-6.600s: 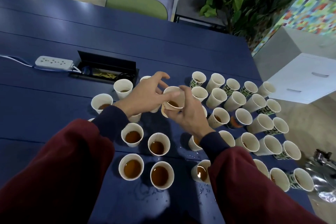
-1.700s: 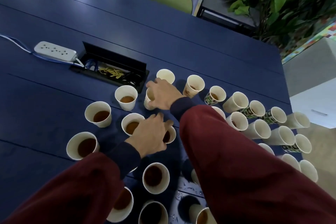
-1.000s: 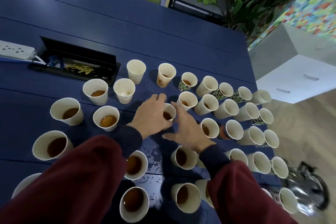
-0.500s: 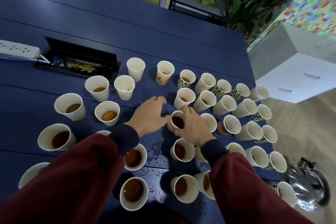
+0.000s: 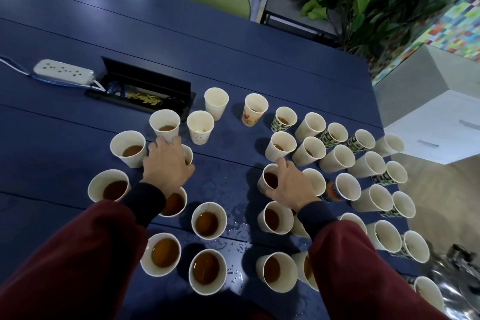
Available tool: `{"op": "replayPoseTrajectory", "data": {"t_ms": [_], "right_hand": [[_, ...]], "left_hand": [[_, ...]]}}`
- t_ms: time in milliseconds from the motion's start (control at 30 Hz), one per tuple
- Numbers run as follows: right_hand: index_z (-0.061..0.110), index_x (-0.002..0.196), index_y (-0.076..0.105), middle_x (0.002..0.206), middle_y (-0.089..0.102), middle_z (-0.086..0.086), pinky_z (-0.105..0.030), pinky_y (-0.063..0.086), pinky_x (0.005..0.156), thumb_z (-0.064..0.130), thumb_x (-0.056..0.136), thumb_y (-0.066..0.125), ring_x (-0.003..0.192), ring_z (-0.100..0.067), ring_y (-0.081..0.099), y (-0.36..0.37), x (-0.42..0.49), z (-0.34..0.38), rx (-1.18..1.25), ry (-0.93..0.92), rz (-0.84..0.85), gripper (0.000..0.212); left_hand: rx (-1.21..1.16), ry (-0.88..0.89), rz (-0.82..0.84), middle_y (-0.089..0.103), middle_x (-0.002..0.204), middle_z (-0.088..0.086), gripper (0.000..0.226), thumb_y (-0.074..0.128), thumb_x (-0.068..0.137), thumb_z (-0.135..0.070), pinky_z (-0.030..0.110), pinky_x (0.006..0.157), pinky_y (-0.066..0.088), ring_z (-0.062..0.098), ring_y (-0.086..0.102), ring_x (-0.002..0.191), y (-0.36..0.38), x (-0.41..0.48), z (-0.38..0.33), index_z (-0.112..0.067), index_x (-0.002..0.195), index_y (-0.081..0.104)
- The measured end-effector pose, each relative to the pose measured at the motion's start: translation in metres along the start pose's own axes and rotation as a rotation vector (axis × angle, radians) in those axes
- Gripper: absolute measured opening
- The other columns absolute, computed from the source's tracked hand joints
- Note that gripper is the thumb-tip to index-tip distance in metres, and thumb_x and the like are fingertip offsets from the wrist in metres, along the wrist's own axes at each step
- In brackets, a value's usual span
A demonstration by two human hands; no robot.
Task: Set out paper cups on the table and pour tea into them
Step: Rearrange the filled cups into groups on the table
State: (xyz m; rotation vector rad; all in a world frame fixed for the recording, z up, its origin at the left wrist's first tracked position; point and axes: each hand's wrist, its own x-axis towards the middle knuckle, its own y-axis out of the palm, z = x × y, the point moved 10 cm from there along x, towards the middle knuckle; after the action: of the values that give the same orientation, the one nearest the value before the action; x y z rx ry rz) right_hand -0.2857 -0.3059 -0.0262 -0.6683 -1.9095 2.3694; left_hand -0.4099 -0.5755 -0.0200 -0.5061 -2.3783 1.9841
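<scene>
**Head view**

- Fingers (image 5: 282, 164), right hand (image 5: 288, 186): forefinger and thumb are curled round the rim of a tea-filled cup (image 5: 270, 180), pinching it from its right side. The cup is upright on the table (image 5: 233, 54), mid-cluster.
- Fingers (image 5: 161, 143), left hand (image 5: 167, 165): they are spread and bent down over a half-hidden cup (image 5: 188, 154). Whether they grip it cannot be told.
- Filled cups (image 5: 207, 223): these stand near and left, well topped.
- Empty cups (image 5: 337, 159): pale rows on the right, packed close together.
- Kettle (image 5: 462, 283): steel, at the lower right edge.
- Drops (image 5: 235, 231): spilled on the table between the forearms.

**Handling note (judgement)**

- The step appears to be shifting poured cups into order.
- The paper wall likely buckles under a rim pinch, so grip lightly and keep the cup level.
- Move slowly, and set the cup down only in a clear gap.
- The wet surface may let a base skid.
- Keep the right sleeve (image 5: 350, 254) lifted above the cups beneath it.
</scene>
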Motion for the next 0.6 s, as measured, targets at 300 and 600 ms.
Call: {"op": "replayPoseTrajectory", "data": {"t_ms": [300, 600], "right_hand": [[0.009, 0.144, 0.041, 0.136, 0.047, -0.012, -0.042, 0.049, 0.093, 0.034, 0.079, 0.078, 0.122, -0.033, 0.052, -0.040, -0.016, 0.065, 0.105, -0.258, -0.209, 0.078], [0.018, 0.155, 0.019, 0.148, 0.047, -0.007, -0.042, 0.044, 0.108, 0.036, 0.076, 0.084, 0.132, -0.025, 0.050, -0.005, 0.003, 0.128, 0.479, -0.259, 0.004, 0.104]], "left_hand": [[-0.179, 0.087, 0.048, 0.053, 0.122, 0.017, 0.058, 0.079, 0.079, -0.029, 0.046, 0.088, 0.051, 0.038, 0.058, 0.105, 0.003, -0.002, 0.000, -0.020, 0.127, 0.048], [-0.428, 0.188, 0.047, 0.057, 0.123, 0.006, 0.070, 0.080, 0.071, -0.034, 0.039, 0.087, 0.045, 0.029, 0.057, 0.113, -0.021, -0.010, -0.053, -0.020, 0.131, 0.047]]}}
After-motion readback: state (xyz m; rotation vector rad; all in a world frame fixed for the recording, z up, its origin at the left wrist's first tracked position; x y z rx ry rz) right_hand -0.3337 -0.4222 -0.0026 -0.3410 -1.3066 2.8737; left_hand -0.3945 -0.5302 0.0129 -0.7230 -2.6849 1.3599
